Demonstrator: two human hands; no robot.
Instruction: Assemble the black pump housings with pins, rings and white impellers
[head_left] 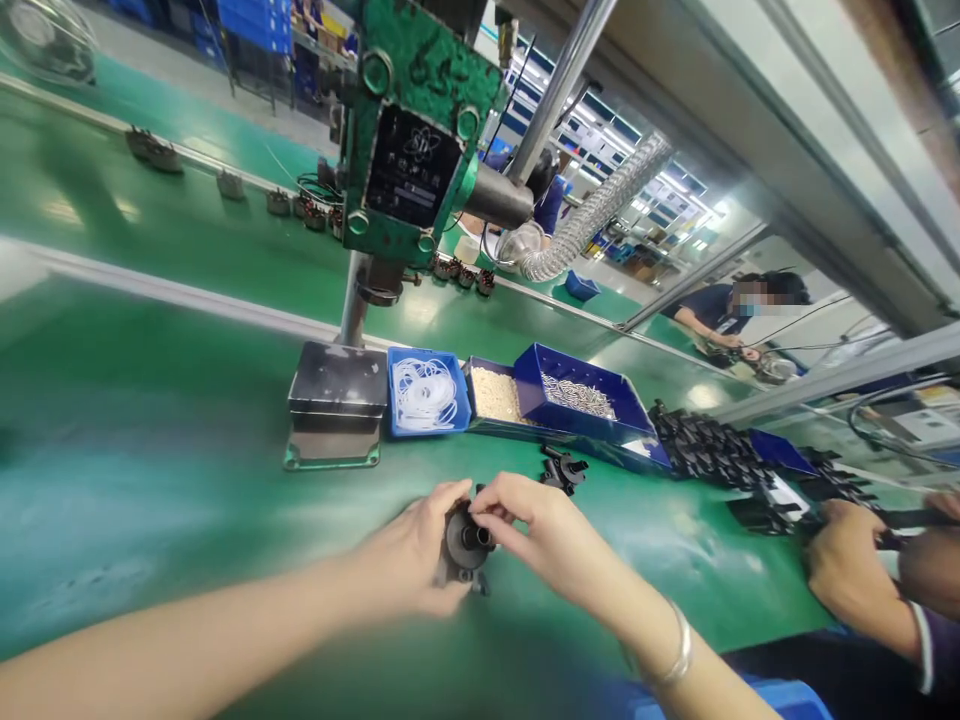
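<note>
Black part [456, 545] held over green bench [667, 540] by left hand [411, 555], thumb and fingers curved around side. Right hand [525, 515] placed at its top, fingertips bunched; whether anything is pinched cannot be told.

Factory workshop — green press [414, 150], parts bins [589, 426]
</note>
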